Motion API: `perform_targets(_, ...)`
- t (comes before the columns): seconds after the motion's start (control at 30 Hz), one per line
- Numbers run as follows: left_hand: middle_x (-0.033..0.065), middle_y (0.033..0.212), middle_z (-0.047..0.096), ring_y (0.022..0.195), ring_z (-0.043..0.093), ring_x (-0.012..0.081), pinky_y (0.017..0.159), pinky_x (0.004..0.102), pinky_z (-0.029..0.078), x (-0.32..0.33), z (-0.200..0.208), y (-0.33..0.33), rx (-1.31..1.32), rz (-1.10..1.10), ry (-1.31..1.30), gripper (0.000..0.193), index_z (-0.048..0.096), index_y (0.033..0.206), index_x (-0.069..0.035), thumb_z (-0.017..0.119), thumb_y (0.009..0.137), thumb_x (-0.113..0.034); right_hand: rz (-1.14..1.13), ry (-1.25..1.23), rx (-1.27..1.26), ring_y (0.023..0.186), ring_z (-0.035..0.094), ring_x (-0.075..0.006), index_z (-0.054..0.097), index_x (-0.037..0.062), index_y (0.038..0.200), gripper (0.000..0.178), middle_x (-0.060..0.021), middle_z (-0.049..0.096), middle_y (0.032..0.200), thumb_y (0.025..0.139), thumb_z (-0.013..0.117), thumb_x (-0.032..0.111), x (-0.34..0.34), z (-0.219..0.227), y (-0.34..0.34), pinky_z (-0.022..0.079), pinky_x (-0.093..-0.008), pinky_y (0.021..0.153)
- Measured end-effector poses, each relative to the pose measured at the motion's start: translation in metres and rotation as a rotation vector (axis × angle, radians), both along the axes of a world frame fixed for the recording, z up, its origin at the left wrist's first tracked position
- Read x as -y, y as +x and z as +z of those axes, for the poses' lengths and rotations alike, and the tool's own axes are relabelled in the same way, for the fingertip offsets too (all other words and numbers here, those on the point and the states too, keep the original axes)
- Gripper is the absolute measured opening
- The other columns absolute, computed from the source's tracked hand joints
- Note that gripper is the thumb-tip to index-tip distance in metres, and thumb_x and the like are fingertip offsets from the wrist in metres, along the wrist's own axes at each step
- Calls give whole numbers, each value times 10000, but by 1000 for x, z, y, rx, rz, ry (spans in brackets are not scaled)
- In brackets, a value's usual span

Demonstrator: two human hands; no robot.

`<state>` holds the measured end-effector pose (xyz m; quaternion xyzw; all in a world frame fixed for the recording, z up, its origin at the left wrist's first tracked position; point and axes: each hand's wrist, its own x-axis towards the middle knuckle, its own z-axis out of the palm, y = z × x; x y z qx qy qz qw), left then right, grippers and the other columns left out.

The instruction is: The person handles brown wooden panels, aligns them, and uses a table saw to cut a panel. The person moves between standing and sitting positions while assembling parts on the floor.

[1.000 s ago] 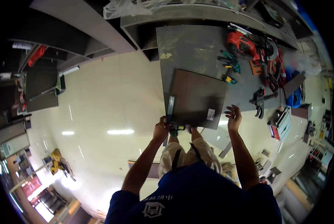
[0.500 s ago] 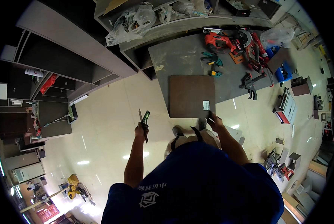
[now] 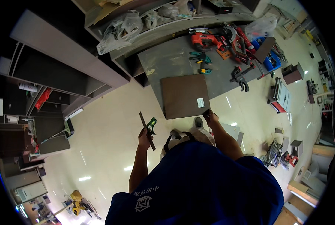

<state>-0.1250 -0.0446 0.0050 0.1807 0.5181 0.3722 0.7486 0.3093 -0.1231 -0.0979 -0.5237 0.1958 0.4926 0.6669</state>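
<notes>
In my left hand [image 3: 145,140], fingers wrapped round it, is a combination square with a green head [image 3: 151,125] and a long dark steel rule. It is held up over the floor, left of the bench. My right hand [image 3: 212,118] is closed at the near right corner of a flat brown board [image 3: 186,95]. A small dark shape shows at its fingertips against the board; what it is cannot be made out. The board bears a white label and lies on the grey bench top [image 3: 161,62], at its near edge.
Green clamps [image 3: 200,57], a black bar clamp [image 3: 241,78] and red power tools [image 3: 208,40] lie farther back on the bench. Blue bins [image 3: 272,62] stand at its right. Dark cabinets [image 3: 55,67] rise on the left. More tools [image 3: 276,153] sit on the floor to the right.
The view has turned a little, shifting the bench and board leftward in it. My left hand has tilted the combination square, so more of the rule shows. My right hand stays by the board's corner.
</notes>
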Motion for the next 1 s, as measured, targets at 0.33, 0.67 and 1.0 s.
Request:
perform_targets(0.33,57,841,582,612,564,171,524,311,484,27,-12,0,101,-36,11,283,493,1239,-67,359,1025,-196,116,-33,-60,846,625,-260,533,22,1127,318,-107,589,1013,939,612,266,2,10,1,562,-395,748)
perform_targets(0.67,25,633,520,469,477,144,416,280,382,-4,-20,43,-82,92,-227,248,536,889,-120,435,979,-328,311,-30,2,773,623,-222,591,65,1028,224,-73,618,916,929,611,265,3,-13,29,546,-405,692)
perform_targets(1.0,32,563,491,402,430,144,343,287,318,-4,-2,109,-433,227,-311,329,552,775,-100,483,951,-369,687,-110,-101,979,617,-247,560,42,1201,459,-110,631,1078,925,599,406,6,27,90,507,-412,852)
